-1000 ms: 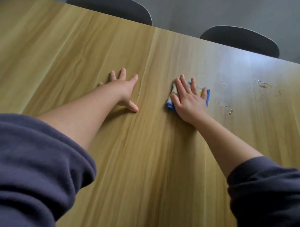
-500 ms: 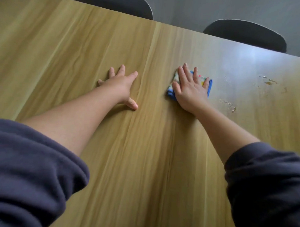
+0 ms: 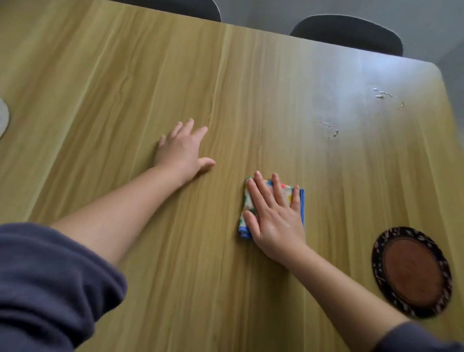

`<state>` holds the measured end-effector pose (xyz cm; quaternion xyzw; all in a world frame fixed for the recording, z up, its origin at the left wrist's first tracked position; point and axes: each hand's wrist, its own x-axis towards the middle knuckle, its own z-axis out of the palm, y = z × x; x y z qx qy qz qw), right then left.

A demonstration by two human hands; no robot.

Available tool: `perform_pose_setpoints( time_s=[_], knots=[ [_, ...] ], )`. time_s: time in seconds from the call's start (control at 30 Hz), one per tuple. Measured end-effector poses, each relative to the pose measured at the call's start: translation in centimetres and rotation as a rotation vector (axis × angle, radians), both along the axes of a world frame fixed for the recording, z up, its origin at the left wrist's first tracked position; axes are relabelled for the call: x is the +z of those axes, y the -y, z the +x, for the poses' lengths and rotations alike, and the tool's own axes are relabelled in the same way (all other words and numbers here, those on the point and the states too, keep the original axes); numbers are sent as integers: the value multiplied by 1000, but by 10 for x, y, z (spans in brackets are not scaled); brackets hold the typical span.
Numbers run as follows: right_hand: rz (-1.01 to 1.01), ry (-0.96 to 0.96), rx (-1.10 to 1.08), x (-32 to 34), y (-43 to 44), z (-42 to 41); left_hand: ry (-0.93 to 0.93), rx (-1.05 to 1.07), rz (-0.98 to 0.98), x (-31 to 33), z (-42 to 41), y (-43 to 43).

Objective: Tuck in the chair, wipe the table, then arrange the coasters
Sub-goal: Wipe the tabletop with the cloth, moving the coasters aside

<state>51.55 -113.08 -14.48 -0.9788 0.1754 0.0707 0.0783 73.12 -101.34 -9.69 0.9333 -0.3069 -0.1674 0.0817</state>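
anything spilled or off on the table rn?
Yes. Two small patches of what look like droplets sit far right on the table: the nearer patch and the corner patch. Both lie beyond the cloth, which is pressed flat under the right hand. Nothing else stands out.

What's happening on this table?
A person is wiping the wooden table. The right hand presses flat on a folded colourful cloth, and the left hand rests flat on the wood to its left. Some wet spots lie farther off to the right, not wiped yet. A round brown coaster sits near the right edge.
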Motion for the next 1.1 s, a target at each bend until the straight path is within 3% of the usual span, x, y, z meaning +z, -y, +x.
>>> perform_pose_setpoints(
  time_s=[0.17, 0.3, 0.4, 0.6, 0.77, 1.0, 1.1],
  knots=[
    [0, -6, -9, -2, -2, -1, -126, -161, 215, 19, -61, -56],
    [13, -6, -15, 0, -2, 0, -274, -155, 457, 15, -112, -100],
    [21, -6, -73, -1, -4, 2, -267, -117, 424, 8, -131, -108],
    [57, -10, -442, -1, -28, 36, -269, -82, 397, 6, -131, -107],
    [65, 16, -331, -1, -76, 2, -265, -77, 401, 11, -132, -106],
    [72, -16, -140, 6, -158, -108, -285, -78, 394, 23, -133, -107],
    [51, -94, -199, 5, -144, -140, -297, -81, 387, 26, -133, -107]
  ],
)
